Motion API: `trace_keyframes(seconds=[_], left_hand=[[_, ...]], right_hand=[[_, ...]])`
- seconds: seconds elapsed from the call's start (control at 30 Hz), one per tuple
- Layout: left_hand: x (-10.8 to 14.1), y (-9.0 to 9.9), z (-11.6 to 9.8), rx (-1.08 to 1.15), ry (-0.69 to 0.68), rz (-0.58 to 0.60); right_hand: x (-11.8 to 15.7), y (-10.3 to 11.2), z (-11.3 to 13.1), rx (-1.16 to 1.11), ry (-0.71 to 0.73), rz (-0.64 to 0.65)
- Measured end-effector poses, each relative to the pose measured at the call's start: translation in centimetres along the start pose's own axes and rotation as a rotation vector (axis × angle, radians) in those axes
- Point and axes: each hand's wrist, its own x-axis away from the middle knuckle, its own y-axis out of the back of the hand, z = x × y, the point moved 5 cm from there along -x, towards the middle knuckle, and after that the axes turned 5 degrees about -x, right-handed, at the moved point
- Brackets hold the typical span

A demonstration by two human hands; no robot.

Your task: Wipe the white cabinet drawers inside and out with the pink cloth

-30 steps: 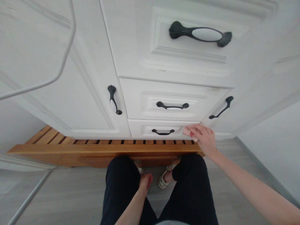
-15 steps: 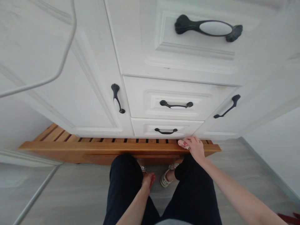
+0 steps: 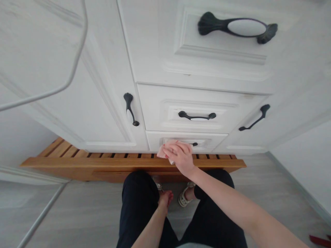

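Observation:
My right hand [image 3: 180,155] is closed on a pale pink cloth [image 3: 162,151], part of which sticks out past the fingers on the left. Hand and cloth are in front of the lowest white drawer [image 3: 219,137], covering most of its dark handle [image 3: 194,144]; whether they touch the drawer cannot be made out. Just below them runs the slatted wooden bed frame [image 3: 103,162]. Low between my knees hangs my left hand [image 3: 165,199], its fingers loosely curled in, with nothing visible in them.
A white cabinet with dark handles [image 3: 197,116] on its doors and drawers rises in front of me. A pale bent rod or cord [image 3: 69,77] crosses the upper left. My dark trouser legs [image 3: 136,206] flank the left hand. A dark red object [image 3: 319,240] lies at the lower right.
My right hand has moved left with the cloth, from the right part of the wooden edge to in front of the lowest drawer's handle. The left hand has barely moved.

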Motion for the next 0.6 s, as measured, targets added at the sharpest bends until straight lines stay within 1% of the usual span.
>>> trace_keyframes(seconds=[0.1,0.13,0.2,0.3,0.4,0.5,0.6], left_hand=[[0.1,0.1,-0.1,0.001,0.034,0.019],[0.2,0.2,-0.2,0.006,0.039,0.024],[0.3,0.3,-0.3,0.018,0.047,0.031],[0.3,0.5,-0.3,0.047,0.058,0.043],[0.4,0.6,-0.2,0.073,0.064,0.055],[0.4,0.5,-0.2,0.086,0.065,0.062],[0.4,0.3,-0.3,0.088,0.059,0.067]], right_hand=[[-3.3,-2.8,0.3,0.004,0.087,0.175],[-3.8,-3.3,0.2,0.006,0.119,0.209],[-4.1,-3.7,-0.2,0.003,0.18,0.235],[-3.4,-2.8,-1.0,-0.013,0.211,0.233],[-2.7,-1.2,-2.1,-0.026,0.161,0.24],[-2.2,0.5,-3.5,-0.051,0.144,0.307],[-1.3,2.2,-5.8,-0.101,0.108,0.402]])
